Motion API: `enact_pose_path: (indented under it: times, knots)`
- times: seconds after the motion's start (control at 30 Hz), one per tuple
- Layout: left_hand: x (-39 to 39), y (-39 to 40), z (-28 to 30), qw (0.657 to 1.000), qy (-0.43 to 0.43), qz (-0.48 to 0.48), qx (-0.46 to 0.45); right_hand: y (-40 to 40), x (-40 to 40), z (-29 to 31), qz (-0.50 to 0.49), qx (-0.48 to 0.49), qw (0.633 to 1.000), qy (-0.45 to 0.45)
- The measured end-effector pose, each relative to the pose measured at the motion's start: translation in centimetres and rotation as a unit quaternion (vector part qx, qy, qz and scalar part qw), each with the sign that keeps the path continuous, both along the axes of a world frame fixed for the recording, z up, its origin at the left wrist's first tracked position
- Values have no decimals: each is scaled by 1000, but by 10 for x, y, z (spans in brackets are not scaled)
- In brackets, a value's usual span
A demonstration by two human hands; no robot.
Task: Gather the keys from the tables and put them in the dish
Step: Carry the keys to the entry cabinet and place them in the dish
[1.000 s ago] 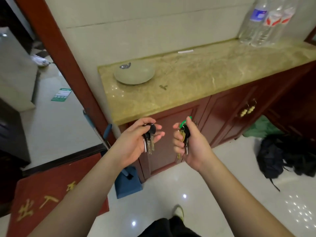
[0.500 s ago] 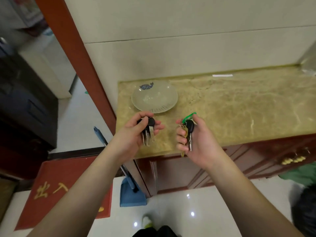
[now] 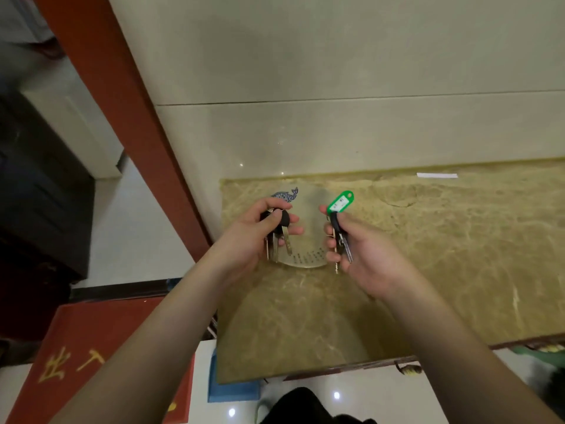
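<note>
My left hand grips a bunch of keys with a black head, the blades hanging down. My right hand holds a second bunch of keys with a green tag sticking up. Both hands hover over a pale round dish with a blue fish mark on its far rim. The dish sits near the left end of a yellow marble counter. Much of the dish is hidden behind my hands.
A tiled wall rises behind the counter, and a white paper slip lies at its back edge. A red-brown door frame runs down the left. On the floor are a red mat and a blue dustpan.
I have stepped closer to the counter. Both hands moved forward with their keys from the counter's front edge to above the dish.
</note>
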State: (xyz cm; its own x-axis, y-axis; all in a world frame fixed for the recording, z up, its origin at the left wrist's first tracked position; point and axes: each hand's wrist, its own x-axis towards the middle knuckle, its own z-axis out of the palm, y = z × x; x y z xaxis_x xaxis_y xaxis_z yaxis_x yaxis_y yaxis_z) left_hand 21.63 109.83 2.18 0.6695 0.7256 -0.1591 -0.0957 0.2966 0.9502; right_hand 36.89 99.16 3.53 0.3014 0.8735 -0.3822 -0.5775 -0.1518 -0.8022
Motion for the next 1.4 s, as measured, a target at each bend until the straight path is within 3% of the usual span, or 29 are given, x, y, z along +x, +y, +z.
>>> enact_pose_path:
  times: [0.17,0.37,0.43,0.5,0.57,0.67,0.77,0.87,1.23,1.4]
  knots:
    - [18,20,-3,989,104,-32,95,23,14,-1,4,-8,1000,-27]
    - [36,31,3,932,277,-44,229,47,32,-1,74,-26,986,-144]
    - [40,32,5,906,321,-30,273,52,36,-2,102,-44,947,-300]
    - [43,32,5,893,339,-19,296,57,39,-4,111,-58,878,-463]
    - [46,28,6,886,346,-13,307,60,38,-8,116,-61,824,-551]
    - [50,20,6,874,354,-11,333,65,33,-16,120,-57,779,-613]
    - [51,16,2,864,360,25,351,68,27,-17,140,-77,749,-644]
    - [49,14,1,859,366,56,355,68,24,-11,158,-92,741,-646]
    - [46,22,0,826,409,67,381,74,25,4,291,-129,683,-657]
    - [39,26,1,823,403,63,396,69,31,2,256,-126,735,-615]
